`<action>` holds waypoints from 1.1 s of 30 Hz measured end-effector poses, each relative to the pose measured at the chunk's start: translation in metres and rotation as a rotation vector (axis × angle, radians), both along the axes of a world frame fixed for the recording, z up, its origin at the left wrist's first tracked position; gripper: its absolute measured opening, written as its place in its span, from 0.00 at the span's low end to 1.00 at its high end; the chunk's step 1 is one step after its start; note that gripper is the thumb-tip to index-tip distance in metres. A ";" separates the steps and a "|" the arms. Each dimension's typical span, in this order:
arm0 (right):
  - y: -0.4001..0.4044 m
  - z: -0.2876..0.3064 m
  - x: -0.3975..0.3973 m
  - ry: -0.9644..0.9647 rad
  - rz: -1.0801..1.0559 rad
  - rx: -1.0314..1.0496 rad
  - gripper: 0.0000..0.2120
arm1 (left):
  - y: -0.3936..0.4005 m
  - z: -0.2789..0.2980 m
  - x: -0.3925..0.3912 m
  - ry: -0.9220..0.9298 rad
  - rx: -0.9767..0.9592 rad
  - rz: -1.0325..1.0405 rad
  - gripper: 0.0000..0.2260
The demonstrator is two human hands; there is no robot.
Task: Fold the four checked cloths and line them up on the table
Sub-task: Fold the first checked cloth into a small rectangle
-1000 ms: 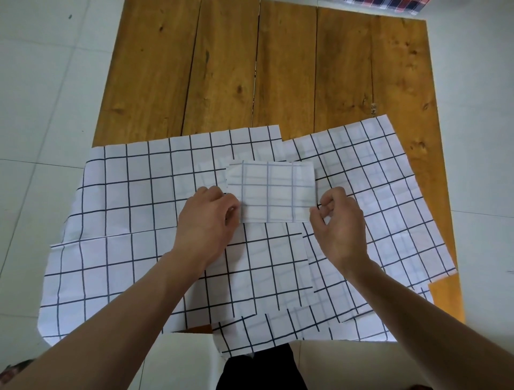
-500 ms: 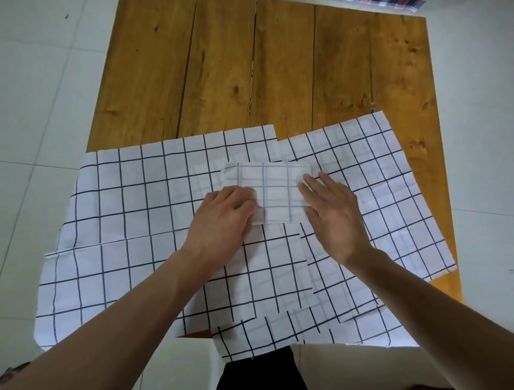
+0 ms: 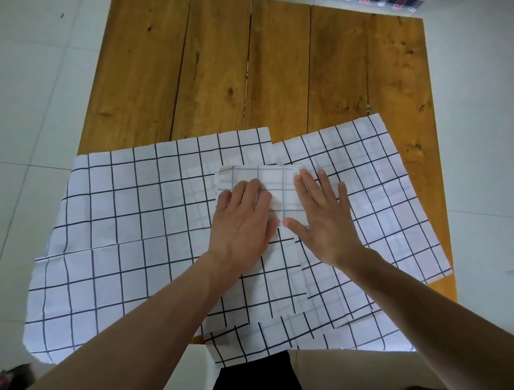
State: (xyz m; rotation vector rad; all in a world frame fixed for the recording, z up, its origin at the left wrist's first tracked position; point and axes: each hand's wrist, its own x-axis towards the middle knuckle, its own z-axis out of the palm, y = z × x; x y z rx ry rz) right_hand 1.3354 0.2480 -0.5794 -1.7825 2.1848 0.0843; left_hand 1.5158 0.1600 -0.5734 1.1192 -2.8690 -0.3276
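Observation:
A small folded checked cloth [image 3: 278,189] lies on top of the spread white cloths with black grid lines, near the table's middle. My left hand [image 3: 242,220] presses flat on its left half, fingers straight. My right hand [image 3: 325,220] presses flat on its right edge, fingers spread, thumb at the lower corner. Under them lie unfolded checked cloths: one on the left [image 3: 125,222], one on the right [image 3: 389,195], and one near the front edge [image 3: 278,320]. They overlap each other.
The wooden table [image 3: 250,69] shows bare planks beyond the cloths. The left cloth hangs over the table's left edge, above a pale tiled floor [image 3: 33,97]. A red and blue checked fabric [image 3: 389,3] peeks in at the top.
Both hands let go of the folded cloth's side edges, laid it down and flattened onto it. The fingers went from pinching to straight and moved further up the cloth.

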 end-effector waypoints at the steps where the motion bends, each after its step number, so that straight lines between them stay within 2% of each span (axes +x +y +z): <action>1: -0.001 -0.001 0.002 0.003 -0.017 -0.004 0.39 | 0.002 -0.001 0.001 -0.011 -0.001 0.017 0.19; 10: 0.000 0.000 -0.010 0.004 0.037 0.070 0.40 | -0.013 -0.001 0.046 -0.092 0.065 0.054 0.17; 17: -0.002 0.006 -0.032 -0.068 0.168 0.086 0.36 | -0.033 0.005 0.073 -0.107 0.128 -0.079 0.18; 22: -0.005 0.014 -0.027 -0.140 0.104 0.004 0.36 | -0.035 0.014 0.067 -0.088 0.077 -0.106 0.20; 25: -0.010 0.023 -0.016 -0.152 0.032 -0.099 0.34 | -0.030 0.014 0.063 -0.008 0.062 -0.134 0.20; 30: -0.005 0.023 0.011 -0.146 0.054 -0.332 0.24 | -0.029 0.014 0.057 0.015 0.094 -0.176 0.17; 33: 0.000 0.021 0.020 -0.194 0.010 -0.277 0.27 | -0.032 0.019 0.052 -0.015 0.120 -0.167 0.21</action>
